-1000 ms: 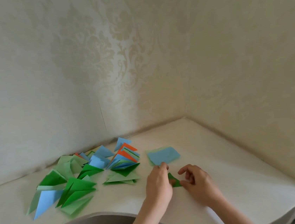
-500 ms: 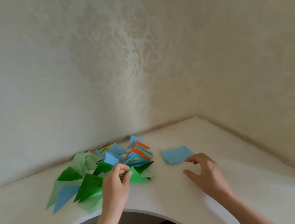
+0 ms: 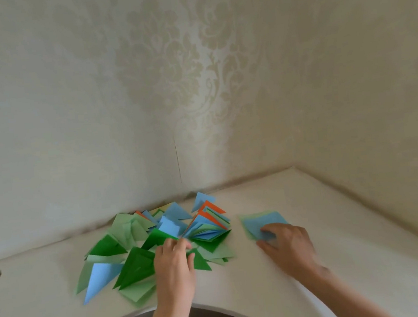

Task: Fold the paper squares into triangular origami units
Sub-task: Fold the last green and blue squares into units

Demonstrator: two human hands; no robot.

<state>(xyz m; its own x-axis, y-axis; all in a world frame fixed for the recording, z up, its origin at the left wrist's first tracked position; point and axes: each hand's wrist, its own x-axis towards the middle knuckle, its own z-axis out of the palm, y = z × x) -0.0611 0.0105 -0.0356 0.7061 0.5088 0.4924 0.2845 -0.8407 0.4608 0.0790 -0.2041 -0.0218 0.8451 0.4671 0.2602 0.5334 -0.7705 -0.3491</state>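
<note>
Here, left hand point(image 3: 174, 262): laid over the pile of folded triangles point(image 3: 134, 247), fingers loosely bent; any pinch cannot be told.
Right hand point(image 3: 286, 244): fingers spread, pressed on the paper squares point(image 3: 263, 221).
Tabletop point(image 3: 354, 233): both paper groups are carried.

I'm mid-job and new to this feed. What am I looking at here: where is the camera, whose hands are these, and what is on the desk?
There is no machine here. A person works with two bare hands, and the single view comes from a camera worn on their head, looking forward and down.

The pale desk sits in a wallpapered corner. On it lies a loose pile of folded triangles in green, blue and orange. To its right is a small stack of flat paper squares, blue on top.

The left hand is at the pile, over a dark green triangle; blur hides whether it grips anything. The right hand rests its fingers on the near edge of the squares, probably about to take the next sheet.
</note>
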